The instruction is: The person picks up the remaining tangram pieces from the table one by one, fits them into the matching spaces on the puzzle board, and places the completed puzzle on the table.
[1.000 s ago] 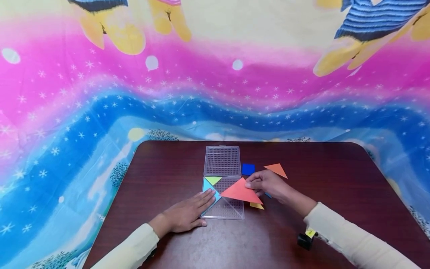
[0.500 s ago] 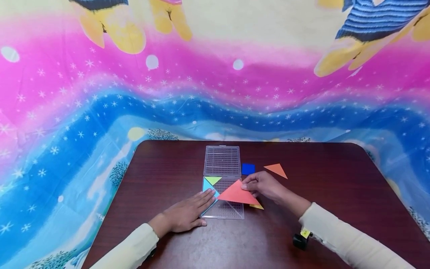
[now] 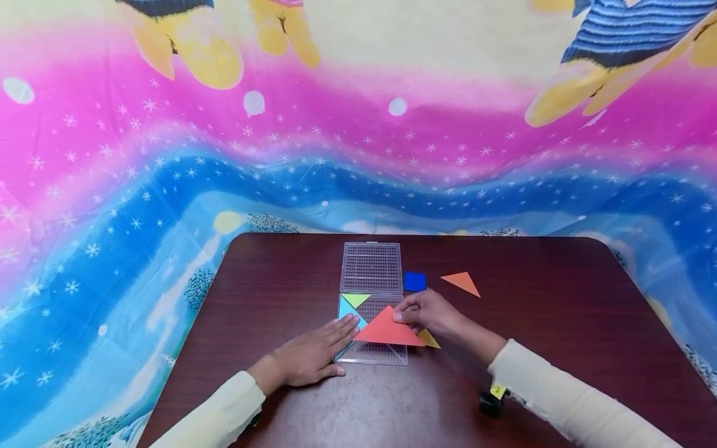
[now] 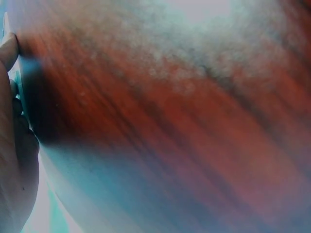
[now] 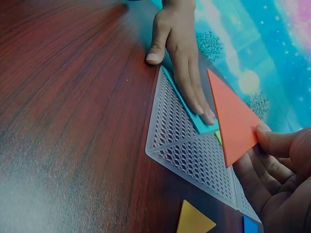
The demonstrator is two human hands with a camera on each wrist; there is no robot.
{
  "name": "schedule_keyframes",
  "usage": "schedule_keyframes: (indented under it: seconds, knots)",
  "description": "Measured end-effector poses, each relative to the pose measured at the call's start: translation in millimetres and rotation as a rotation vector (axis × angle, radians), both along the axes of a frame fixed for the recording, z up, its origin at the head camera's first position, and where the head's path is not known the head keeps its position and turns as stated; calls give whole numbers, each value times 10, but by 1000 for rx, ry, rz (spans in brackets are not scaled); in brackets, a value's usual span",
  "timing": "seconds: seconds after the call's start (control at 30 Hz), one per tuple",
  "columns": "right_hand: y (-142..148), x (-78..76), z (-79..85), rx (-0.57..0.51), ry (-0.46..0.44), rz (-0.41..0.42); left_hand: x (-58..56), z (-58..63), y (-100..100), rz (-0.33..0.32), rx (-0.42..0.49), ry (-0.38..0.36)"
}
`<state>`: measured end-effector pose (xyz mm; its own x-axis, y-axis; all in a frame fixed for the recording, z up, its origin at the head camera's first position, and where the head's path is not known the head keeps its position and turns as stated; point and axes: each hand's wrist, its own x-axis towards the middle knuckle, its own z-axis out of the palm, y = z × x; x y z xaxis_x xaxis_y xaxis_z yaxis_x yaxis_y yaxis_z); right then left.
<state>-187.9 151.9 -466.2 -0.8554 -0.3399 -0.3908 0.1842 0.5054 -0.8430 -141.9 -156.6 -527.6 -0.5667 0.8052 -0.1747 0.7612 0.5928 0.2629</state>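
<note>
My right hand pinches a large red triangle tile between thumb and fingers. In the right wrist view the tile is tilted and raised over a clear plastic tray with a perforated floor. My left hand lies flat with straight fingers. Its fingertips rest on a large light blue triangle tile along the tray's left side. A small green triangle tile lies at the tray's back left corner. The left wrist view shows mostly blurred tabletop and an edge of the hand.
The case's clear lid lies unfolded behind the tray. To the right are a dark blue square tile, an orange triangle tile and a yellow tile, partly covered. A patterned cloth hangs behind the brown table.
My right hand has carried the red triangle tile leftward and slightly nearer to me, further over the tray. My left hand has stayed in place on the light blue tile.
</note>
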Motion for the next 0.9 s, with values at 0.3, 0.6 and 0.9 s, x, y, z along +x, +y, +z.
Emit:
schedule_keyframes:
  seconds: [0.3,0.6,0.9]
  knots:
    - [-119,32,-56,-5,24,17,5,5,-1,7,0,3]
    - [-195,60,-137,34,41,34,8,8,-2,2,-2,4]
    - [-231,96,-204,33,66,75,6,6,0,8,-14,-8]
